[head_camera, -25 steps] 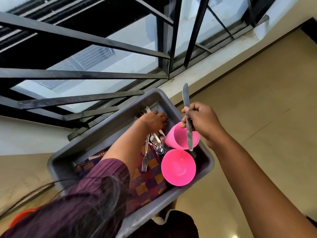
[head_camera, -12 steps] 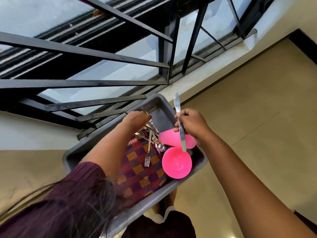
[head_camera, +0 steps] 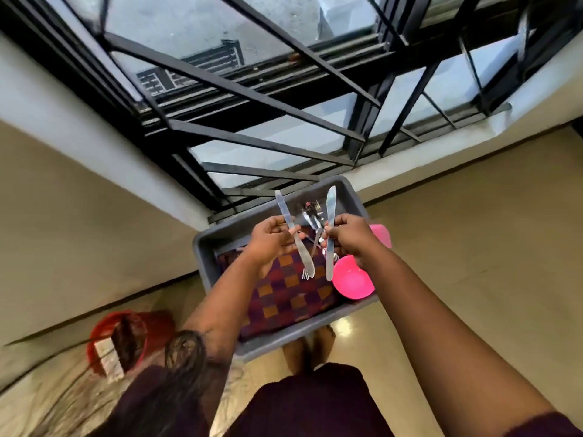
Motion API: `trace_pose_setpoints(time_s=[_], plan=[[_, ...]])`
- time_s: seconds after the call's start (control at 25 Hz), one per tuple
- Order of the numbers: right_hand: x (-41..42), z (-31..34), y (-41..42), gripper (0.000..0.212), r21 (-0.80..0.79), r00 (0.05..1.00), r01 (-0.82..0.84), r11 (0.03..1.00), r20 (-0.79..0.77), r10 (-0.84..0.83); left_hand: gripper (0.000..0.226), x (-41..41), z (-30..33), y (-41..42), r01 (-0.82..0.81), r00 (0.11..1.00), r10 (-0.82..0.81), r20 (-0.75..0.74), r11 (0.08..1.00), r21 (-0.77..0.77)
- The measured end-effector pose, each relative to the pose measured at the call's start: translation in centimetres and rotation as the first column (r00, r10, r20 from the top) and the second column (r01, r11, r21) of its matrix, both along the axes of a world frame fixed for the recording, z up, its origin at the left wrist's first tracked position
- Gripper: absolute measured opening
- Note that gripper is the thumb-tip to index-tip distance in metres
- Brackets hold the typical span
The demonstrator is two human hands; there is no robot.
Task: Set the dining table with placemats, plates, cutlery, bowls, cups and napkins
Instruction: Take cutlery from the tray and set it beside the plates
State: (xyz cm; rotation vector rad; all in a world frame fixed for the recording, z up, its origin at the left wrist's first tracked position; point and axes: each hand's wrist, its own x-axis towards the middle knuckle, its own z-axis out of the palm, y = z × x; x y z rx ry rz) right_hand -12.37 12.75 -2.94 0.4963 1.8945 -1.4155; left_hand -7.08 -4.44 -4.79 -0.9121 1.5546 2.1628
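Two table knives, one pinched mid-length in left hand (head_camera: 270, 239) fingers, one in right hand (head_camera: 347, 236) fingers, long axes near upright, blades away from body, both above grey tub (head_camera: 205, 247) holding remaining cutlery (head_camera: 312, 212), checked placemat (head_camera: 284, 298), pink bowl (head_camera: 351, 280), pink cup (head_camera: 381, 234).

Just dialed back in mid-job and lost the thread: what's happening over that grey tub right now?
A person stands over the grey tub, holding one table knife in each hand: the left hand grips a knife, and the right hand grips another knife. More cutlery lies in the tub with a checkered placemat, a pink bowl and a pink cup. No dining table is in view, so nothing looks laid out yet.
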Motion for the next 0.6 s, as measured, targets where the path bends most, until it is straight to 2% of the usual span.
trace_pose_setpoints(time_s=[0.12,0.32,0.4,0.52,0.6], plan=[[2.4,2.5,-2.8,0.012,-0.052,0.997,-0.083,0.995,0.004,0.083,0.025,3.9,3.1,-1.2,-0.146,0.988,0.148,-0.040,0.988,0.051],[6.2,4.7,-6.5,0.016,-0.056,0.961,-0.276,0.960,-0.017,0.275,0.031,9.5,6.6,-2.9,-0.277,0.960,0.276,-0.044,0.961,-0.004],[7.8,5.6,-7.8,0.015,-0.070,0.927,-0.375,0.924,-0.025,0.374,0.035,12.3,7.5,-3.6,-0.337,0.941,0.335,-0.047,0.940,-0.052],[9.9,7.2,-9.1,0.016,-0.092,0.850,-0.527,0.845,-0.044,0.525,0.019,16.1,8.7,-4.1,-0.391,0.920,0.389,-0.039,0.913,-0.117],[11.1,8.4,-10.2,0.017,-0.079,0.784,-0.621,0.780,-0.067,0.617,0.026,18.7,9.7,-4.2,-0.467,0.884,0.467,-0.030,0.875,-0.124]])
